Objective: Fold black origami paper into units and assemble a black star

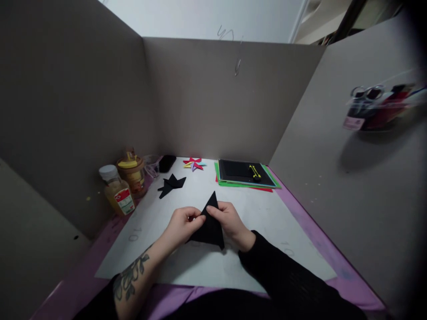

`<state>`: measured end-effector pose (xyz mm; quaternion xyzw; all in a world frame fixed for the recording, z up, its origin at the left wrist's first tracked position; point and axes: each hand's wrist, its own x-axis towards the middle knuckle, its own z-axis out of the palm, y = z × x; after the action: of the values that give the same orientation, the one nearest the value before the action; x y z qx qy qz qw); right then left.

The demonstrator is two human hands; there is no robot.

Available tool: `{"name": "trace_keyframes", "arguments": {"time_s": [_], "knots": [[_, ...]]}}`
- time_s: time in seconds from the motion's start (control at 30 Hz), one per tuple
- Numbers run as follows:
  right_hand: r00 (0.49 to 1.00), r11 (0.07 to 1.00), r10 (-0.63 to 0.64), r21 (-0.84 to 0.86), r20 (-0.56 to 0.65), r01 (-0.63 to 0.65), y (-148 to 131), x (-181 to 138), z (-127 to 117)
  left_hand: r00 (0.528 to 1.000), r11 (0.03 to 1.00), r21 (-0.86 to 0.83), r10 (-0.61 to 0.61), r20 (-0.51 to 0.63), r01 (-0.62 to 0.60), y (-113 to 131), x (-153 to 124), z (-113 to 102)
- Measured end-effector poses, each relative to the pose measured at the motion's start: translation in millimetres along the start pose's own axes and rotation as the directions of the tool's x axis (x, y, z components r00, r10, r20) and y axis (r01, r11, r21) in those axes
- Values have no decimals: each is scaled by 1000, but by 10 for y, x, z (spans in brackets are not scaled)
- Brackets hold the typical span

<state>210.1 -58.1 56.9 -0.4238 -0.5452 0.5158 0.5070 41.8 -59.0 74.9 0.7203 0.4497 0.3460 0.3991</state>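
Observation:
A folded piece of black paper (208,231), roughly triangular with its point away from me, is held between both hands above the white sheet (260,266). My left hand (187,222) pinches its left edge between thumb and fingers. On the right side, my right hand (230,220) grips it with the thumb on top and the fingers behind. Farther back to the left lies a black folded paper figure (171,184) with pointed parts. Behind that figure is a multicoloured paper star (194,164).
At the back right a stack of coloured paper (230,171) bears a yellow-and-black cutter (255,172). Along the left wall stand a juice bottle (116,191), a brown cup (131,173) and a clear plastic cup (152,165), near a black phone-like object (167,163). A clear holder (380,109) hangs on the right wall.

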Motion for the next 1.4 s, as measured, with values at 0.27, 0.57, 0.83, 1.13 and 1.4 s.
{"name": "trace_keyframes", "arguments": {"time_s": [0.27, 0.57, 0.83, 1.13, 1.4], "knots": [[978, 987, -162, -30, -130, 160, -40, 90, -82, 973, 985, -107, -109, 205, 133, -9, -5, -13], [997, 985, -36, 168, -75, 48, 114, 142, -50, 997, 995, -70, -73, 23, 74, -115, 76, -35], [995, 992, -35, 127, 95, 23, 220, 102, -6, 982, 979, 99, 182, -50, -176, -24, 27, -83], [974, 994, -92, -34, 206, 101, 122, 90, -53, 976, 969, 119, 218, -9, -215, 39, -3, -171], [963, 994, -75, -55, 259, 92, 112, 69, -65, 982, 975, 121, 190, -13, -187, 19, 4, -196]]}}
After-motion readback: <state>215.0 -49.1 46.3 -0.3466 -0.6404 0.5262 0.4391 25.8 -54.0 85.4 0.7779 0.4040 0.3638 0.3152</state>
